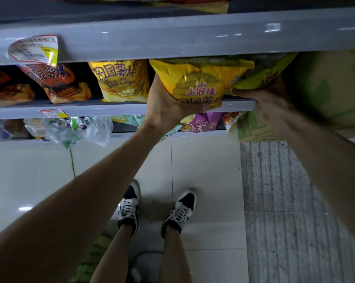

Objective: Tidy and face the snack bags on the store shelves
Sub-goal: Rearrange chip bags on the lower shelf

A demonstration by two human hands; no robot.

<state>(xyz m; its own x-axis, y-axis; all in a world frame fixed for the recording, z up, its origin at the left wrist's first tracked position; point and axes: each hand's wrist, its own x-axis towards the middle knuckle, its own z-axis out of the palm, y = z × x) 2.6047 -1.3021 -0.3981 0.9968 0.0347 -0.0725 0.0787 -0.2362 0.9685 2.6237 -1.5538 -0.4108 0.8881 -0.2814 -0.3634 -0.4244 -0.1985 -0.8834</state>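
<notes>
Head view: the yellow chip bag (201,78) sits tilted at the front edge of the middle shelf (90,110). The left hand (166,107) cups its lower left corner, with the fingers curled under the bottom. The right hand (268,103), blurred, lies at the bag's right side below a green bag (260,76); I cannot tell if it grips. A narrow gap separates the bag from a second yellow bag (121,80) on the left, and a green carton (325,88) stands close on the right.

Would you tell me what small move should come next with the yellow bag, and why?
Probably stand the yellow bag upright and slide it back: the left hand holds it tilted, its bottom overhanging the shelf edge, unlike the neighbouring bag.
</notes>
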